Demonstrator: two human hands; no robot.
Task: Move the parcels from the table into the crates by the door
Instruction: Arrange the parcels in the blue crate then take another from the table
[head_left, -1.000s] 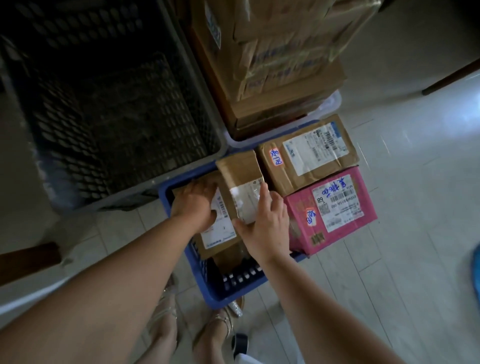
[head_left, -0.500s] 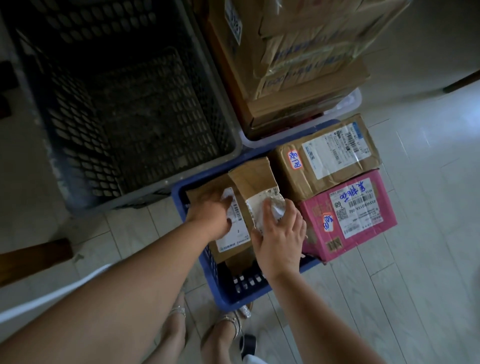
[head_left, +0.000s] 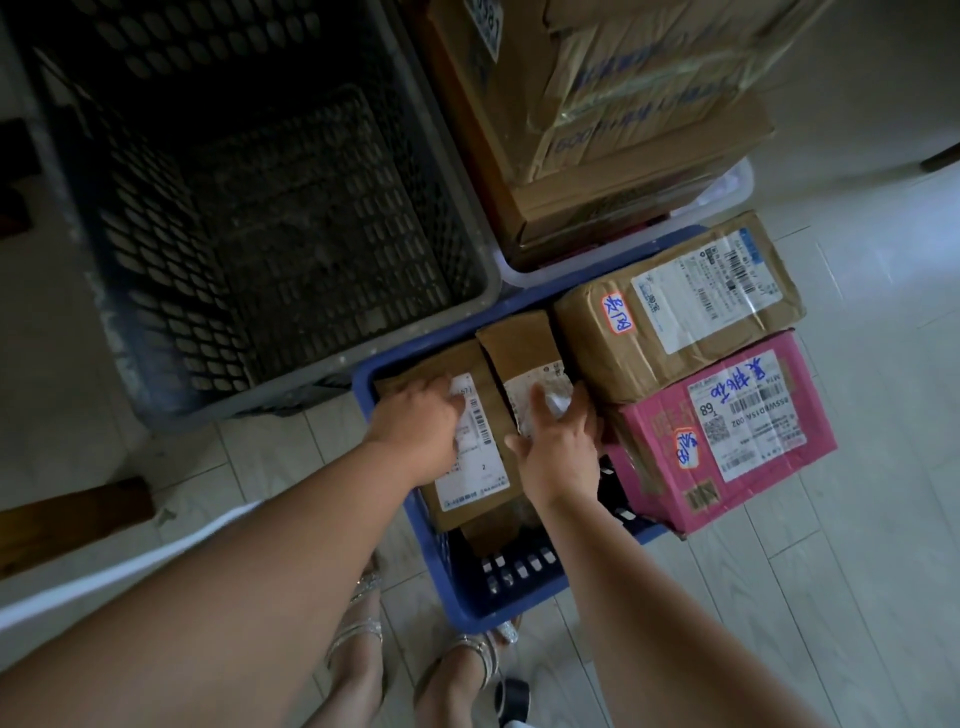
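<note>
Two parcels in blue crate (head_left: 498, 608), wide parcel (head_left: 480, 467) under flat left hand (head_left: 415, 421), narrow parcel (head_left: 519, 348) grasped by right hand (head_left: 563, 447)

Pink box (head_left: 649, 421): its white shipping label (head_left: 748, 415) has a big printed 68 and a code, something like 8SSWR015A 002, plus blue handwritten characters I can't read. The brown box (head_left: 675, 312) right behind it has a red-edged sticker (head_left: 618, 313), blue scribble, no clue. Left of the pink box, the flat brown parcel (head_left: 485, 379) has a label showing a 2. The narrow brown parcel (head_left: 519, 343) between them has a crumpled label, unreadable.
</note>
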